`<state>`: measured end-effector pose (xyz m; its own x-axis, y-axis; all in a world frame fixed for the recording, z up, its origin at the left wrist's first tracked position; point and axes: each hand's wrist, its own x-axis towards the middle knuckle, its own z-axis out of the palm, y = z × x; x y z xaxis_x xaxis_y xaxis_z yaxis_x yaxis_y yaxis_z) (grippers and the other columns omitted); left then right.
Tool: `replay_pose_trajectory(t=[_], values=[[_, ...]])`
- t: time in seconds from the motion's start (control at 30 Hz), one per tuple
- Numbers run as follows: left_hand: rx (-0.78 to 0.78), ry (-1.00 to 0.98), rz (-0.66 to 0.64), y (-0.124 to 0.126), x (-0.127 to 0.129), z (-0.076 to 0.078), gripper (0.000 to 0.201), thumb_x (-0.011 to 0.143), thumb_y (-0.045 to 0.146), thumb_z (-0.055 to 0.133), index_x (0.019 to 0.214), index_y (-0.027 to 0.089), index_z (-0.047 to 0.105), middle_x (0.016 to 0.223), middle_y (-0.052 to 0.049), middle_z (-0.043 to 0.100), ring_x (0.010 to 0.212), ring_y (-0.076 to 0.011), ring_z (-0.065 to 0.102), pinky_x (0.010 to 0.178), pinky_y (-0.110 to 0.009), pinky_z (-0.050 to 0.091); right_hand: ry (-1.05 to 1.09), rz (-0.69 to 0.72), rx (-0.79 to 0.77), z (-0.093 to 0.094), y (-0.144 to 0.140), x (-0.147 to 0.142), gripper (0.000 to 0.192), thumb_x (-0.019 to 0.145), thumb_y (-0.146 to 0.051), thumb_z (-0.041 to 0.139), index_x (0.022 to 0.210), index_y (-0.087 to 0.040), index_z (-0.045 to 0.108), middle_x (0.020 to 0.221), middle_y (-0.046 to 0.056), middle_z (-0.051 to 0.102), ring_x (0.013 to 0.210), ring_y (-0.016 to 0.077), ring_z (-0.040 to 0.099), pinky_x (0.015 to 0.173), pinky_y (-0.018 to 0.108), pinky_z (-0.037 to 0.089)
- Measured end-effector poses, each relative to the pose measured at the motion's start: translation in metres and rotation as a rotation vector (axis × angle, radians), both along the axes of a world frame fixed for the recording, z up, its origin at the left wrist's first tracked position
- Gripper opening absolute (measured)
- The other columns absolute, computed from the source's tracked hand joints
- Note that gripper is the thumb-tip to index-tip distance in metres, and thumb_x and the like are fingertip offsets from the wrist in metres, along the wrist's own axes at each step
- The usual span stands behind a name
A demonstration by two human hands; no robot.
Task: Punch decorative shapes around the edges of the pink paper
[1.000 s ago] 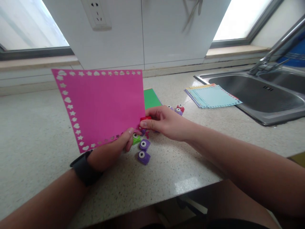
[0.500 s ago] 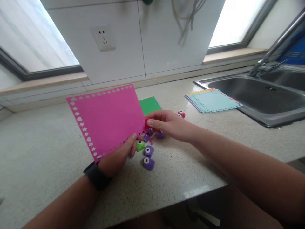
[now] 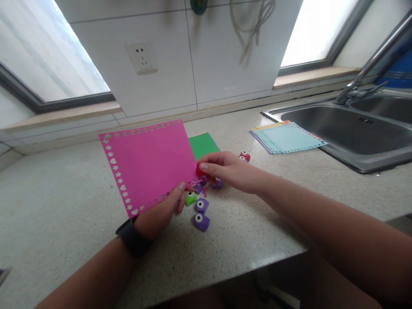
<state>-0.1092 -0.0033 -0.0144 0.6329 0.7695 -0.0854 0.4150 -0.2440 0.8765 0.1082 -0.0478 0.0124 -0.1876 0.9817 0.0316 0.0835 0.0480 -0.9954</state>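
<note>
A pink sheet of paper (image 3: 154, 165), with star and heart cut-outs along its top, left and bottom edges, is held tilted above the counter. My left hand (image 3: 169, 201) grips its lower edge, thumb on top. At the sheet's right edge my right hand (image 3: 219, 169) is closed around a red craft punch (image 3: 199, 168), partly hidden by the fingers. Under and beside the hands lie a green craft punch (image 3: 191, 198) and several purple punches, among them one purple punch (image 3: 201, 222) nearest me. Small pink paper scraps (image 3: 204, 192) lie between them.
Green paper (image 3: 203, 145) lies behind the right hand. Further right, a stack of punched light-blue and other sheets (image 3: 289, 138) reaches over the rim of the steel sink (image 3: 350, 137). Another red punch (image 3: 245, 155) stands past my right wrist. The counter's front edge is close to me.
The pink sheet's upper left corner has dipped and shifted slightly right. The right hand stays at the sheet's edge with the red punch. The view has tilted slightly.
</note>
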Motion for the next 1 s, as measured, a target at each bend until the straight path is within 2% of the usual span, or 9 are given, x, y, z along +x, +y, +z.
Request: replay_pose_trajectory(t=[0.23, 0.67, 0.87, 1.0], values=[[-0.007, 0.001, 0.002, 0.0009, 0.0008, 0.0002, 0.054, 0.096, 0.051, 0.037, 0.049, 0.024, 0.043, 0.058, 0.001, 0.050, 0.073, -0.0192, 0.051, 0.103, -0.037, 0.034, 0.001, 0.024, 0.000, -0.0006, -0.0006, 0.0004, 0.026, 0.093, -0.039, 0.061, 0.094, -0.013, 0.066, 0.076, 0.001, 0.060, 0.063, 0.0104, 0.052, 0.058, 0.025, 0.040], [-0.002, 0.015, -0.025, 0.0009, 0.0006, -0.0001, 0.056, 0.098, 0.051, 0.031, 0.050, 0.025, 0.043, 0.055, 0.002, 0.045, 0.065, -0.0179, 0.048, 0.098, -0.035, 0.037, 0.036, 0.081, -0.046, -0.0009, -0.0015, -0.0010, 0.027, 0.091, -0.039, 0.066, 0.098, -0.013, 0.068, 0.083, 0.002, 0.064, 0.067, 0.0104, 0.053, 0.062, 0.025, 0.041], [0.008, 0.002, -0.041, 0.0025, -0.0018, -0.0033, 0.057, 0.099, 0.051, 0.033, 0.050, 0.024, 0.044, 0.057, 0.002, 0.050, 0.076, -0.0188, 0.056, 0.099, -0.034, 0.036, 0.024, 0.073, -0.052, 0.0013, -0.0026, -0.0035, 0.034, 0.087, -0.046, 0.070, 0.088, -0.012, 0.066, 0.074, 0.000, 0.060, 0.063, 0.0104, 0.050, 0.059, 0.025, 0.039], [-0.021, 0.016, -0.032, 0.0035, -0.0022, -0.0059, 0.054, 0.099, 0.050, 0.034, 0.053, 0.024, 0.046, 0.055, 0.003, 0.048, 0.069, -0.0179, 0.053, 0.096, -0.034, 0.037, 0.034, 0.101, -0.055, 0.0003, -0.0028, -0.0033, 0.032, 0.087, -0.044, 0.071, 0.087, -0.012, 0.066, 0.071, -0.001, 0.058, 0.061, 0.0099, 0.048, 0.057, 0.025, 0.037]])
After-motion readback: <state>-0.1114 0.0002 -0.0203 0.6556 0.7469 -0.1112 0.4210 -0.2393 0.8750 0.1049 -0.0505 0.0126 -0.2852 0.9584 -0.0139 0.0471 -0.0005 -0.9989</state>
